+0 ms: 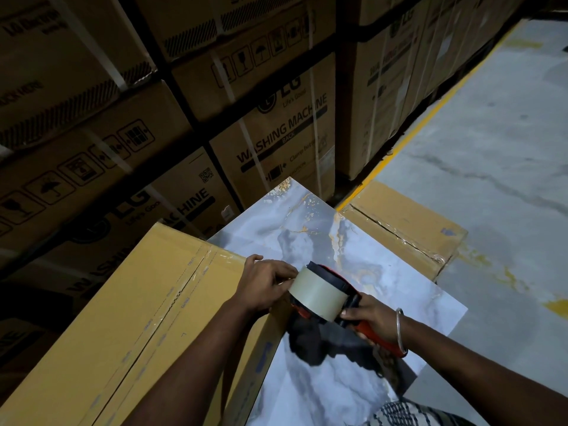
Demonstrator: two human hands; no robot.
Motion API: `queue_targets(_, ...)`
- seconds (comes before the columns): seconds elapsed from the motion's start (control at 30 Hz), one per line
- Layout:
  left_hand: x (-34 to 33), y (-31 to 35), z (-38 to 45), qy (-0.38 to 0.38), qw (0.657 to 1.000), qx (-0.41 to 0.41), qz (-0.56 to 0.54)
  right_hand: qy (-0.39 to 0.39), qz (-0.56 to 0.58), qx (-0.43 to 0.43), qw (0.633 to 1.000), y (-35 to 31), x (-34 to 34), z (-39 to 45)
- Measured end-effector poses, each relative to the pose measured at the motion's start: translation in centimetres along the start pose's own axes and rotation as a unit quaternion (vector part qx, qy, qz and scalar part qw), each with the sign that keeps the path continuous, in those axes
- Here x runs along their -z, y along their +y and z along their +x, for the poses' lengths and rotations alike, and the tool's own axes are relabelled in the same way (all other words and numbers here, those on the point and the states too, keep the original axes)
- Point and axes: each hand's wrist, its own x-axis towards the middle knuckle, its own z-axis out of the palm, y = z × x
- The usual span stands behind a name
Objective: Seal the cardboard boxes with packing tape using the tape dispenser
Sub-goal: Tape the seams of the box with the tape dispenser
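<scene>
A long yellow cardboard box lies at the lower left, with clear tape along its centre seam. My right hand grips the red handle of the tape dispenser, which carries a pale roll of packing tape and hovers just off the box's right edge. My left hand rests on the box's near corner and pinches at the tape roll's front with its fingers. A second, smaller cardboard box sits at the right, and crinkled tape runs across its top seam.
A marbled grey slab lies under the dispenser, between the two boxes. Stacked washing-machine cartons wall off the back and left. Grey concrete floor with a yellow line stretches to the right.
</scene>
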Motion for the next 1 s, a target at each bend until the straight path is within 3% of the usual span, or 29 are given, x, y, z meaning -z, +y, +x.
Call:
queue_targets(0.17, -0.2, -0.3, 0.0, 0.016, 1.0, 0.002, -0.012, 0.031, -0.071, 0.043, 0.996, 1.1, 0.1, 0.5)
queue_targets(0.6, -0.4, 0.4, 0.2, 0.075, 0.997, 0.025, 0.015, 0.0, -0.225, 0.104, 0.969, -0.2, 1.2, -1.0)
queue_targets(0.87, -0.6, 0.9, 0.7, 0.072, 0.993, 0.057, 0.07, -0.033, -0.24, 0.082, 0.967, -1.5, 0.3, -1.6)
queue_targets(1.0, -0.4, 1.1, 0.5, 0.062, 0.994, 0.044, 0.072, -0.024, -0.189, 0.057, 0.98, -0.5, 1.0, -1.1)
